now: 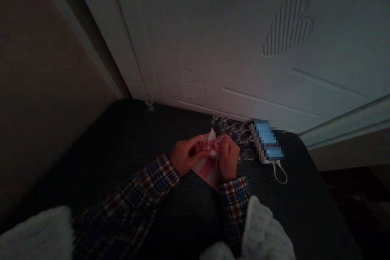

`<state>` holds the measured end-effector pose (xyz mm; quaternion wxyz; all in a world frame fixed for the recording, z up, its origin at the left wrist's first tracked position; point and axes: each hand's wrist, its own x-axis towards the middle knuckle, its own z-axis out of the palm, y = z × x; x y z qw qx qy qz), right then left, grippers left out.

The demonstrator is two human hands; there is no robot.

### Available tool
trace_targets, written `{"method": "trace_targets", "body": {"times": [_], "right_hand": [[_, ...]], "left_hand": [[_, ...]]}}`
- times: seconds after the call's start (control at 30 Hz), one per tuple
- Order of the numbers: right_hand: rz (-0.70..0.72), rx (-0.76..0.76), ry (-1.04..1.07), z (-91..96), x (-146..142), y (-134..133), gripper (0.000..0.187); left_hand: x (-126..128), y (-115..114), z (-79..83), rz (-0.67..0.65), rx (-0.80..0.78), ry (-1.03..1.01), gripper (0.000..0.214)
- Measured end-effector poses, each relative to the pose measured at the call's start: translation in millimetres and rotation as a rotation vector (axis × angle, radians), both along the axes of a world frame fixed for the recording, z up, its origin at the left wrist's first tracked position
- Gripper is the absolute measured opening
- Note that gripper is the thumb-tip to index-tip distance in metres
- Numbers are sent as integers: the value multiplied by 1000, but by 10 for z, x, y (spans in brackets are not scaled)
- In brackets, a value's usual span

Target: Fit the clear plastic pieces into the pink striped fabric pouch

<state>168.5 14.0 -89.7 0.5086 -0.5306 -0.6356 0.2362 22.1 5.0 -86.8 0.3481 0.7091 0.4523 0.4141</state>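
Note:
Close together over the dark table are my left hand and my right hand, both with bent fingers. Between them is a pink and white cloth, partly bunched up and hanging below my fingers. My left thumb and fingers pinch a small clear object against the cloth; it looks like the small glassy pieces nearby, though its shape is mostly covered. A fold of the cloth is gripped in my right hand, whose fingertips are turned away.
Several small clear pieces with round rims stand by the white heart-patterned panel. One more clear piece is at the table's back left. A lit phone with a white cord lies right on the dark table.

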Motion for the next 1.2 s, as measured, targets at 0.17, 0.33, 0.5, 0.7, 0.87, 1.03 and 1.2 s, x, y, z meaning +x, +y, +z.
{"method": "trace_targets", "body": {"times": [0.17, 0.33, 0.5, 0.7, 0.87, 1.03, 1.2], "right_hand": [[46, 101, 0, 15, -4, -51, 36], [49, 128, 10, 27, -4, -57, 36], [-7, 82, -15, 32, -15, -33, 36], [-19, 2, -16, -28, -8, 11, 37], [-19, 3, -16, -39, -19, 6, 35], [-17, 43, -58, 1, -18, -24, 34], [7, 88, -67, 34, -7, -48, 32]], "left_hand": [[32, 2, -35, -109, -283, -343, 29], [61, 10, -75, -142, -364, -433, 30], [52, 12, -42, -28, -186, -286, 30], [12, 35, -7, 28, 157, 39, 31], [8, 7, 19, 65, 181, 72, 29], [2, -5, 37, 61, 87, 97, 20], [-7, 12, 45, 29, 28, 88, 19]]}}
